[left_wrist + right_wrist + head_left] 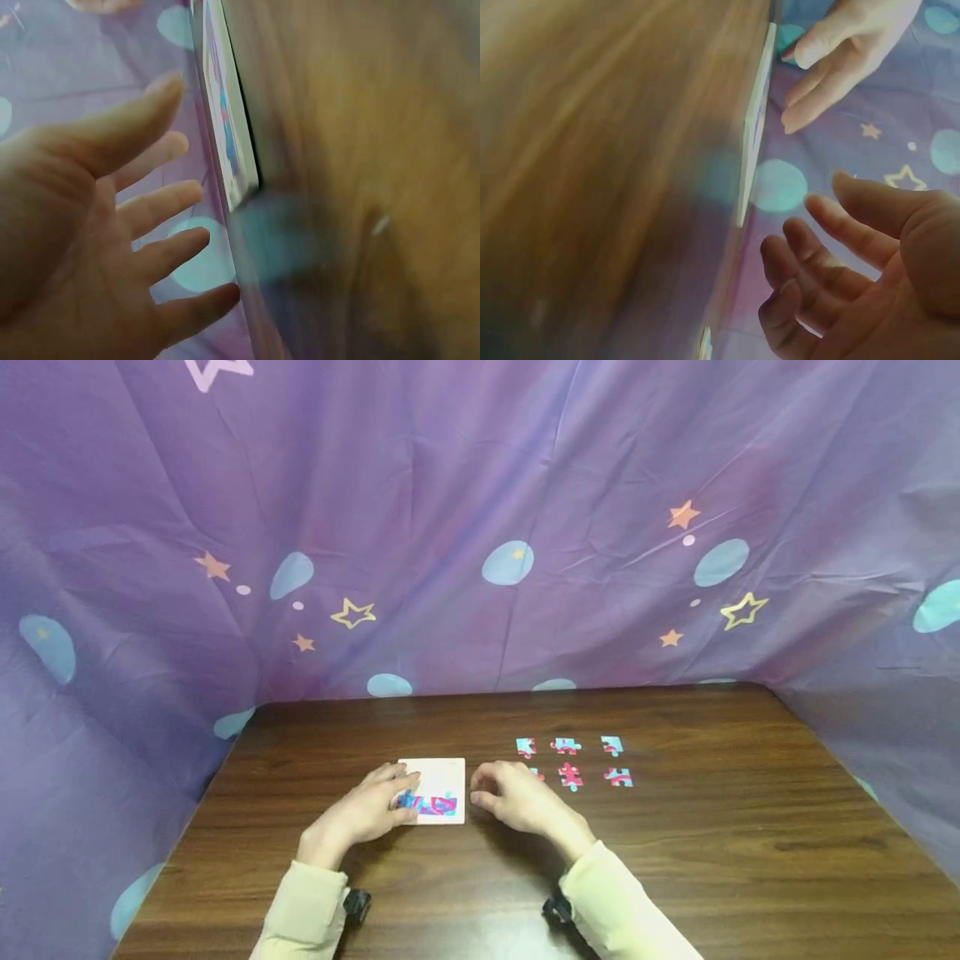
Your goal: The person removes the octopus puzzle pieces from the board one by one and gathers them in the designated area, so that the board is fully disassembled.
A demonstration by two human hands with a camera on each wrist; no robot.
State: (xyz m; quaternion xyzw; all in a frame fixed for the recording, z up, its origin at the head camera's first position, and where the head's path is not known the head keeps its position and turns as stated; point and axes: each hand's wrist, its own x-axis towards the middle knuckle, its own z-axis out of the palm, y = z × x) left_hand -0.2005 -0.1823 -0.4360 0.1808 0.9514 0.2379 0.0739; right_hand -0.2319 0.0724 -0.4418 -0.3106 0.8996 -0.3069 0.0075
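A square white puzzle tray lies on the table, with joined blue, pink and purple jigsaw pieces along its near side. My left hand is over the tray's left part, covering some of it. In the left wrist view its fingers are spread, and the palm holds nothing. Just off the tray's right edge is my right hand. Seen from the right wrist, its fingers are loosely bent with nothing between them, and the tray shows edge-on beyond.
Several loose light-blue and pink jigsaw pieces lie in two rows right of the tray; my right hand partly hides one. The brown wooden table ends at a purple curtain patterned with stars, which hangs behind and along both sides.
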